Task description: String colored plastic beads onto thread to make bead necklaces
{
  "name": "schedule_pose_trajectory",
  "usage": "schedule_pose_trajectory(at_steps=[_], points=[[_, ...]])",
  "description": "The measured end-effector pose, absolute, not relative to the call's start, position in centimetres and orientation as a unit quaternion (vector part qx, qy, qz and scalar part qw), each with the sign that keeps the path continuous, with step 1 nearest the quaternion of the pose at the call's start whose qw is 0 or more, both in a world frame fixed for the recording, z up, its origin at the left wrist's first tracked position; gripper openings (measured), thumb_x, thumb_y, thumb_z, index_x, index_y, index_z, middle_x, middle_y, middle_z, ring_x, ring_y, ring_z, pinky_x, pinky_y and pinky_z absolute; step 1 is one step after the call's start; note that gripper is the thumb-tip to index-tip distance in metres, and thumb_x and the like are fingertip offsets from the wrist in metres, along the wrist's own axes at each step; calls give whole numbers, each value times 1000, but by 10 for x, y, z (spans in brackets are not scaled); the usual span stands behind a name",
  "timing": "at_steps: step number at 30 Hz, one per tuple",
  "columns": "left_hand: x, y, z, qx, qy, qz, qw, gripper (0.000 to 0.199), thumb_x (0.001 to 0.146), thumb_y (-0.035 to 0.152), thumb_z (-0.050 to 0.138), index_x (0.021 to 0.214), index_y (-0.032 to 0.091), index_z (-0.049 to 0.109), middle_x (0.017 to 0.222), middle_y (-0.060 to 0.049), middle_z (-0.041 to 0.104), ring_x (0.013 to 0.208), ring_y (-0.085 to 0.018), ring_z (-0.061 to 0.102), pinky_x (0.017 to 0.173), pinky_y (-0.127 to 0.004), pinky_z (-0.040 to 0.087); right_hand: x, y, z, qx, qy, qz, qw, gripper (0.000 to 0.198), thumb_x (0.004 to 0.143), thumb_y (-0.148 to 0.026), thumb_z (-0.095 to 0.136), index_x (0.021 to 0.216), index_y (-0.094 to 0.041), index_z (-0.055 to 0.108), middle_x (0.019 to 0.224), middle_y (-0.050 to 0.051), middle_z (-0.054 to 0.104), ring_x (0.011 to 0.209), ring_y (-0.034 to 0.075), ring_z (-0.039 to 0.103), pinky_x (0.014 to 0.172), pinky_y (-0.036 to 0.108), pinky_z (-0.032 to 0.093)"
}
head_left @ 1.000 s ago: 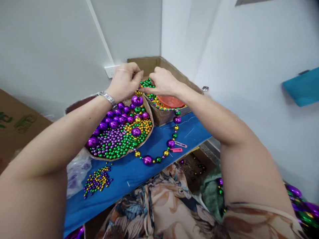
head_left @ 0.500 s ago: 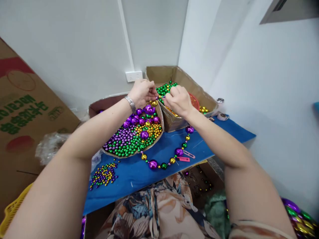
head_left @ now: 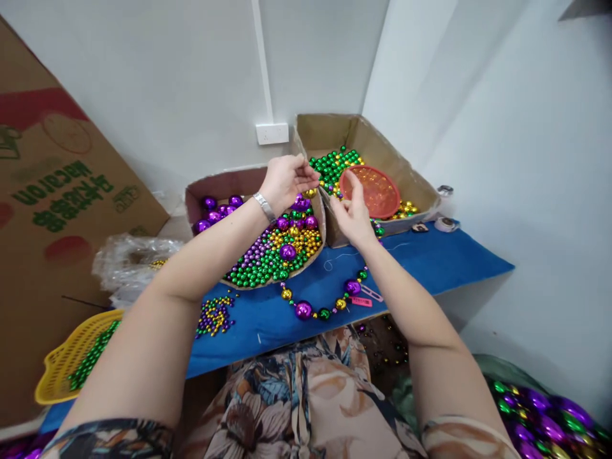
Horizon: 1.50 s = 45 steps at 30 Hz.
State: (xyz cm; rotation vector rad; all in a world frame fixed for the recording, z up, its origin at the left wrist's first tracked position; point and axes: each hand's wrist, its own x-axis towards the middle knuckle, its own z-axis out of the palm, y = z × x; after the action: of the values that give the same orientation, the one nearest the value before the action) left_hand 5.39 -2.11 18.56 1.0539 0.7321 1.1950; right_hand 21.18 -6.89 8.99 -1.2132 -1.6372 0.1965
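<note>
A bead garland [head_left: 303, 310] of large purple balls and smaller gold and green beads hangs in a loop over the table's front. My left hand [head_left: 288, 182], with a silver bracelet on its wrist, pinches one end of it. The other side of the loop rises behind my right hand [head_left: 354, 213], whose index finger and thumb are spread. Its remaining fingers look curled on the garland, partly hidden. A few small beads show between the two hands. Below my left hand, a cardboard box [head_left: 189, 220] holds purple, green and gold beads.
A second box [head_left: 421, 191] at the back contains green and gold beads and a red basket [head_left: 369, 167]. Loose beads [head_left: 215, 317] and pink clips [head_left: 361, 301] lie on the blue tabletop [head_left: 430, 261]. At left are a yellow basket [head_left: 52, 370] and a large carton [head_left: 62, 191].
The view has shifted, bringing the yellow basket into sight. My hands have moved slightly apart, and my right index finger and thumb have spread from a pinch.
</note>
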Motion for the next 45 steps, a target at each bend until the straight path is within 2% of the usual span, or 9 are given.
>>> schedule_pose_trajectory(at_steps=[4,10,14,19,26,31,34,38,45], points=[[49,-30,180,518,343,491,610,17,86,24,57,72,17,52,62,-1,61,64,-11,65,76,-27,55,218,-60,83,-495,-722,113,470,44,96,-56,40,121,-22,50,65,-4,56,51,12,49,55,27,42],[42,-42,164,573,383,452,567,18,92,24,57,77,16,52,68,0,64,54,-4,57,64,-17,50,220,-54,73,-543,-720,-165,400,41,100,-46,30,108,-17,58,81,8,63,79,20,60,73,33,47],[40,-43,156,593,398,396,578,15,86,16,65,77,15,53,63,1,63,51,-4,56,59,-16,49,226,-44,70,-541,-734,-218,349,51,101,-47,19,106,-17,61,73,8,57,83,22,59,80,39,47],[33,-41,153,558,422,375,608,16,77,10,72,73,15,57,58,3,58,51,-8,58,56,-21,48,226,-38,70,-506,-767,-185,348,57,100,-52,16,111,-18,60,78,10,57,91,25,59,86,47,48],[31,-42,146,626,356,350,599,28,87,17,64,60,16,57,61,0,58,46,-5,40,44,-22,32,217,-48,66,-508,-764,-109,383,58,101,-53,16,124,-17,54,104,14,61,112,30,56,94,51,46],[38,-42,158,587,370,412,590,31,89,13,60,59,16,56,60,1,56,48,-5,40,48,-21,34,219,-84,88,-509,-760,-10,404,54,98,-54,32,145,-27,37,139,10,50,109,26,61,91,44,51],[41,-39,167,582,356,433,589,33,90,12,58,57,15,54,59,1,56,48,-5,41,48,-21,34,231,-95,91,-513,-752,63,409,60,95,-54,41,149,-33,30,150,8,42,103,22,64,84,38,55],[48,-38,177,595,331,455,574,34,90,10,57,57,15,52,56,0,55,47,-5,41,44,-20,31,259,-87,82,-515,-731,119,431,70,92,-55,47,153,-33,21,147,10,45,100,19,66,74,32,57],[63,-45,191,598,306,469,574,27,87,7,59,60,13,54,60,-1,58,48,-5,44,44,-19,33,301,-85,68,-518,-708,172,449,75,91,-53,50,154,-30,17,127,8,63,73,12,67,63,29,56]])
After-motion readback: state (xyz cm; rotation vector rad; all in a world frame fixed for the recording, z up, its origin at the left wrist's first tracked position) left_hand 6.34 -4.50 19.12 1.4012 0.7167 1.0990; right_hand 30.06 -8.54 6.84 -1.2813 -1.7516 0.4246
